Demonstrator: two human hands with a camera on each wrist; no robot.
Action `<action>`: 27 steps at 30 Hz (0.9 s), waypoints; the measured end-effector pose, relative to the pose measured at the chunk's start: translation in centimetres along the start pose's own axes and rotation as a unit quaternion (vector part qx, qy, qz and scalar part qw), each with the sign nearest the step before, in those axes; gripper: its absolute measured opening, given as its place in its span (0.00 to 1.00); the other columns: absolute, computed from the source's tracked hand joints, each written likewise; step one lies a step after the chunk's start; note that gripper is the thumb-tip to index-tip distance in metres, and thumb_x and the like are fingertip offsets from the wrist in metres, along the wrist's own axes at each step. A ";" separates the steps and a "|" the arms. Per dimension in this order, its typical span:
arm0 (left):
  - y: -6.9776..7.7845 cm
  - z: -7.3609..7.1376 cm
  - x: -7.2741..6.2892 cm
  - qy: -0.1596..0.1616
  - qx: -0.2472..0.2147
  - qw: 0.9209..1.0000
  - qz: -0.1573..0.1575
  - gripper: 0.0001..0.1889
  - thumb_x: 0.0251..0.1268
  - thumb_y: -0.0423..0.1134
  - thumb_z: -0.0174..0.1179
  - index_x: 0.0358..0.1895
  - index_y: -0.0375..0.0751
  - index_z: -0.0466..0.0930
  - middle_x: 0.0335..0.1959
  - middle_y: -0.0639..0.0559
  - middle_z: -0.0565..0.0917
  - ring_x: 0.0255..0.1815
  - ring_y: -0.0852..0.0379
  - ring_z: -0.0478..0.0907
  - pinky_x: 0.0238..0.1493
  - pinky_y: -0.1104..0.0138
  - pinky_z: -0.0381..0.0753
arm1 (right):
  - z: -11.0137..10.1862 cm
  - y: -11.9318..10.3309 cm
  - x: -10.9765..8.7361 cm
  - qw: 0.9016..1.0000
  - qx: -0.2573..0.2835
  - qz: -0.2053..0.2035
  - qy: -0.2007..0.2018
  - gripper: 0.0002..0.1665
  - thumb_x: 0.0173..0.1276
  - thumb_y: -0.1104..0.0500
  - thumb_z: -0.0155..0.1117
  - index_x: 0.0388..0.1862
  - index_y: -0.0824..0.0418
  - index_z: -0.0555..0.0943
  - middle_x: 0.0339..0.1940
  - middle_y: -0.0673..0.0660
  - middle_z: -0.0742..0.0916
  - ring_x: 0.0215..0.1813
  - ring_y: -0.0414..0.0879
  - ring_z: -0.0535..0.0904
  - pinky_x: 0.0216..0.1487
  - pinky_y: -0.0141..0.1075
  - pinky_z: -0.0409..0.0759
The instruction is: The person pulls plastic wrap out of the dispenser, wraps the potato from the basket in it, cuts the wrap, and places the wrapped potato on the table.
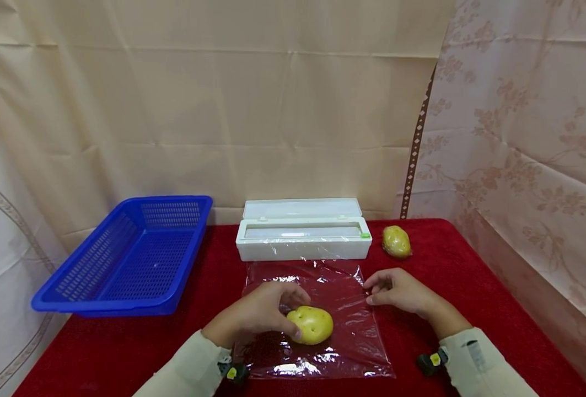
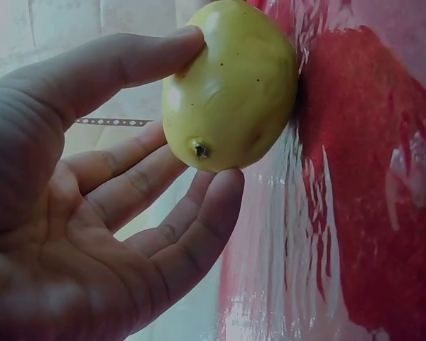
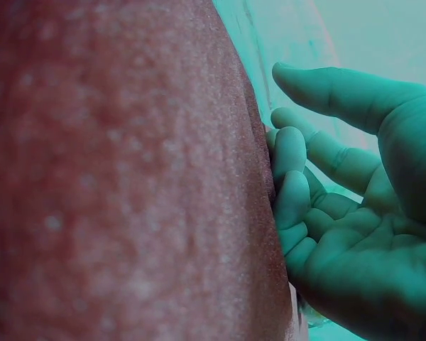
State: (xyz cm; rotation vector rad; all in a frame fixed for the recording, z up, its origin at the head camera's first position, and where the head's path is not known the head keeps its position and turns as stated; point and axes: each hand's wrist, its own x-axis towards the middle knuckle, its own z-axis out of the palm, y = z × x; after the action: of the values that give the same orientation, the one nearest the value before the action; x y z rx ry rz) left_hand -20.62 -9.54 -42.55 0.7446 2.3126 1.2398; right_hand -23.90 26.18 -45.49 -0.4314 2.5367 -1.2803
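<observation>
On a sheet of cling film (image 1: 357,342) spread over the red cloth lies a yellow potato (image 1: 313,325). My left hand (image 1: 263,311) holds this potato from its left side, thumb on the near side and fingers around the far side. In the left wrist view the thumb and fingertips touch the potato (image 2: 231,85), whose underside is against the film. My right hand (image 1: 403,289) is at the right edge of the film, fingertips right by it. The right wrist view has that hand's thumb spread from its loosely bent fingers (image 3: 291,199), nothing between them.
Behind the film stands a white cling film box (image 1: 302,251) with its lid raised. A second potato (image 1: 396,241), wrapped in film, lies at the back right. To the left is a blue plastic basket (image 1: 173,300). A beige curtain (image 1: 293,110) hangs behind the table.
</observation>
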 end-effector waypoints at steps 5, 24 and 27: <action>0.0 -0.1 0.0 0.000 0.000 1.000 0.000 0.28 0.45 0.36 0.83 0.54 0.48 0.83 0.48 0.59 0.88 0.52 0.57 0.85 0.58 0.57 0.83 | -0.1 -0.1 0.1 1.000 -0.003 0.000 0.001 0.18 0.62 0.58 0.78 0.49 0.64 0.86 0.36 0.56 0.86 0.41 0.49 0.81 0.40 0.34 0.79; 0.1 -0.2 -0.2 -0.009 0.016 1.000 -0.001 0.31 0.46 0.39 0.83 0.58 0.46 0.84 0.51 0.60 0.87 0.56 0.55 0.84 0.63 0.51 0.81 | 0.1 -0.2 -0.1 1.000 -0.005 0.011 -0.002 0.19 0.63 0.55 0.77 0.50 0.62 0.87 0.37 0.56 0.86 0.41 0.48 0.80 0.40 0.36 0.78; 0.4 -0.5 -0.4 0.000 0.062 0.998 0.010 0.31 0.46 0.43 0.83 0.58 0.48 0.84 0.53 0.60 0.87 0.58 0.55 0.83 0.64 0.50 0.79 | 0.0 -0.5 -0.2 1.000 -0.020 0.003 -0.006 0.19 0.63 0.55 0.78 0.50 0.61 0.86 0.39 0.56 0.87 0.41 0.48 0.80 0.40 0.36 0.79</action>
State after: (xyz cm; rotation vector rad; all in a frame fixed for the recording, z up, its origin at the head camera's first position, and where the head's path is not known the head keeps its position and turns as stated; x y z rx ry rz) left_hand -20.51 -9.98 -41.92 0.8109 2.4050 1.1142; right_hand -23.62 26.02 -45.09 -0.4372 2.5554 -1.2226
